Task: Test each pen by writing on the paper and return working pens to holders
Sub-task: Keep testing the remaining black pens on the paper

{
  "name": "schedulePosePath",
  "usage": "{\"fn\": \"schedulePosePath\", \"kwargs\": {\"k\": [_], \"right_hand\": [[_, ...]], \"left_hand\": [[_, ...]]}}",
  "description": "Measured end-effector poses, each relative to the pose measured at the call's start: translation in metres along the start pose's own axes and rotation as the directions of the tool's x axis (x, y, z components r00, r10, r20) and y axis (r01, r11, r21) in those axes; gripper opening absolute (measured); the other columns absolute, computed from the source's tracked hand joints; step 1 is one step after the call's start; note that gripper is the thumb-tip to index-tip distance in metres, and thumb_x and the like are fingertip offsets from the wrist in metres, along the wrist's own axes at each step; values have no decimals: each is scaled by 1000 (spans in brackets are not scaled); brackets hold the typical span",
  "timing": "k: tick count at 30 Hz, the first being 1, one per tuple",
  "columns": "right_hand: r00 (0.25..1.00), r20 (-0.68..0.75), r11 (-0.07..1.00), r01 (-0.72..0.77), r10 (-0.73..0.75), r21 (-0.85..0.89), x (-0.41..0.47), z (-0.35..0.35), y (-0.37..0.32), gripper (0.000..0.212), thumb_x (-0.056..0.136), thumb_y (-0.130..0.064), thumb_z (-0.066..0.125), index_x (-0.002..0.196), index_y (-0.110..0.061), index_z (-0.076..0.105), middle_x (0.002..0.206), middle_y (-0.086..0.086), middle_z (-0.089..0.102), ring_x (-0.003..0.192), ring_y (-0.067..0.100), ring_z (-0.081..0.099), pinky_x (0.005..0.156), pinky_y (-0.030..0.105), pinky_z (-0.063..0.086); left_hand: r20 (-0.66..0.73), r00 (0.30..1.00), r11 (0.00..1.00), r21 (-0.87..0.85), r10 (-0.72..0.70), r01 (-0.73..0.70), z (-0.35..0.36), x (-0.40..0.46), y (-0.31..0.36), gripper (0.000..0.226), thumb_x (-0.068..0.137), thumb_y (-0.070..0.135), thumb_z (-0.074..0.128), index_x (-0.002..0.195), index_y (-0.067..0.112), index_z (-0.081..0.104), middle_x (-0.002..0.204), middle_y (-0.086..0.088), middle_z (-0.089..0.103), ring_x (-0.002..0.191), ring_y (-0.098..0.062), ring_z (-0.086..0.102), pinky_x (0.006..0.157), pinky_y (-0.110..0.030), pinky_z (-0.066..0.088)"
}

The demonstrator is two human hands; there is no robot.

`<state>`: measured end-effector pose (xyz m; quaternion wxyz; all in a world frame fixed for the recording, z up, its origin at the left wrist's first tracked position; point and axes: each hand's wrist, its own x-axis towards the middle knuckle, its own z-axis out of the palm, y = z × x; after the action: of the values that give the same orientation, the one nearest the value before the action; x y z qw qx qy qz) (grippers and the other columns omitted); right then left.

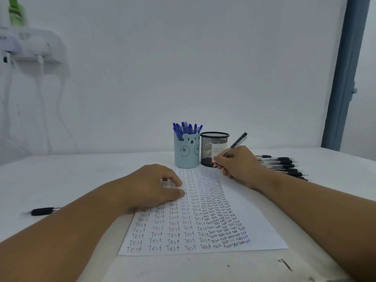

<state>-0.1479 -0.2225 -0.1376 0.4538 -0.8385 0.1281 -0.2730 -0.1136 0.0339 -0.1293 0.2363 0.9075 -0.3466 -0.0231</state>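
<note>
A white paper (260, 224) covered with columns of the word "Test" lies on the table. My left hand (152, 185) rests on its upper left part with fingers bent down onto the sheet. My right hand (239, 162) grips a black pen (237, 142), its tip at the paper's top right corner. Behind the paper stand a light blue bear holder (186, 153) full of blue pens (186, 128) and a black mesh holder (213, 148) that looks empty.
A pile of black pens (284, 165) lies on the table right of my right hand. One black pen (42, 211) lies alone at the left. A small dark item (285, 264) sits near the front edge. A white wall rises behind the table.
</note>
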Motion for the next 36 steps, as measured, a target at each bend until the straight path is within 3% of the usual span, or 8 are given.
{"fn": "schedulePosePath", "kwargs": {"k": [6,11,19,25,30,36], "right_hand": [[1000,1,992,22,-22,-121,7,3,6,28,92,-16,59,71,-3,72,78,17,74,59,18,58,57,31,47],[1000,16,989,23,-21,-143,7,4,7,31,93,-15,57,68,-3,72,73,13,74,55,15,56,52,27,43],[1000,26,993,12,-9,-122,7,4,6,31,93,-16,59,67,-2,72,72,16,74,57,19,56,56,32,44],[1000,20,992,8,-5,-124,7,5,7,29,93,-15,58,73,-1,73,76,13,75,57,15,56,51,27,43],[999,23,991,27,-24,-134,9,5,8,29,93,-14,58,72,0,73,75,14,75,58,16,57,56,30,46],[999,7,985,39,-38,-166,5,3,7,31,94,-15,58,68,-3,71,62,8,68,51,13,53,45,21,41]], "left_hand": [[14,1000,1000,13,5,-5,-1,2,-2,27,85,57,70,110,45,68,127,21,54,103,9,47,94,-23,37],[19,1000,1000,29,9,-9,0,3,-2,30,87,56,68,114,44,66,130,19,53,106,3,49,95,-24,37],[24,1000,999,28,15,-15,1,2,-4,31,88,56,67,115,44,65,130,21,53,103,7,47,95,-23,36],[25,1000,1000,14,15,-15,1,3,-5,31,87,57,68,116,44,65,133,21,52,114,0,49,98,-24,36],[29,999,999,27,19,-20,1,3,-6,31,88,57,66,117,44,65,135,22,52,120,-1,48,102,-25,37],[39,999,999,26,17,-18,0,3,-5,32,89,57,66,118,44,64,136,21,51,119,-1,47,102,-24,36]]}}
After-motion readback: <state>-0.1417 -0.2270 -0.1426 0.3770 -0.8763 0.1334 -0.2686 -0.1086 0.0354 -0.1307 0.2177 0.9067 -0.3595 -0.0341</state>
